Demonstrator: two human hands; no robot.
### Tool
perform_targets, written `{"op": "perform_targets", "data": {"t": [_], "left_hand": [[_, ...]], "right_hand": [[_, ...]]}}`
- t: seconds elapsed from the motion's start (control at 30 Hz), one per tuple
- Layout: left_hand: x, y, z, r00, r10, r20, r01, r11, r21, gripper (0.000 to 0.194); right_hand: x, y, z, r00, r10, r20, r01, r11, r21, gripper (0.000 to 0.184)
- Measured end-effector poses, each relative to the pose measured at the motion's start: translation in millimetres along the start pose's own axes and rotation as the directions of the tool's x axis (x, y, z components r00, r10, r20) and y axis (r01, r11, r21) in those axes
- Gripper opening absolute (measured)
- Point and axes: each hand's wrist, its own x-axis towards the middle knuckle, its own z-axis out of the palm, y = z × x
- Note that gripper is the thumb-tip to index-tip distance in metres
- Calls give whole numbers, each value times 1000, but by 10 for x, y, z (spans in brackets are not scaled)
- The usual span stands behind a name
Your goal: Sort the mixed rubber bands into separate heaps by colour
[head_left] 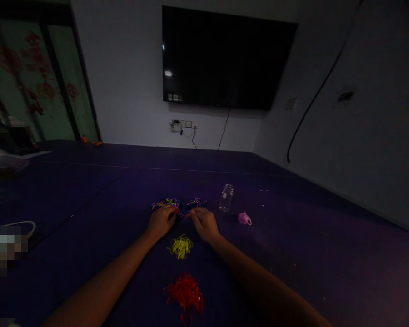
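A loose heap of mixed-colour rubber bands (168, 202), mostly dark blue with pink and yellow among them, lies on the dark purple surface. A second part of the heap spreads to the right. My left hand (161, 222) is closed at the heap's near edge, its fingertips pinched on rubber bands. Facing it, my right hand (205, 224) has its thumb and fingers pinched on bands too. A small gap with blue and pink bands separates the fingertips. Nearer me lie a yellow rubber band pile (181, 246) between my wrists and a red rubber band pile (186, 294) between my forearms.
Right of my right hand stands a clear bottle (226, 198), slightly tilted in view, with a pink ring-handled cap (244, 219) beside it. Tiny pale scraps dot the right side. A large television (228, 59) hangs on the far wall above sockets and cables.
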Motion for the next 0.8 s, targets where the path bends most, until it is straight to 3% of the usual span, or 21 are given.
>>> {"op": "perform_targets", "data": {"t": [0.13,0.33,0.53,0.8], "left_hand": [[-3,-3,32,999,-8,-35,8,1000,14,22],[-3,-28,54,998,21,-55,-22,1000,-19,23],[4,-31,58,999,34,-42,-35,999,-11,23],[-11,-44,61,999,18,-40,-20,999,-35,23]], "right_hand": [[218,186,-67,993,107,-51,-117,953,-280,41],[342,258,-16,966,218,140,-120,855,-504,41],[298,308,-3,962,193,192,-79,872,-482,41],[320,405,6,969,67,238,1,961,-275,39]]}}
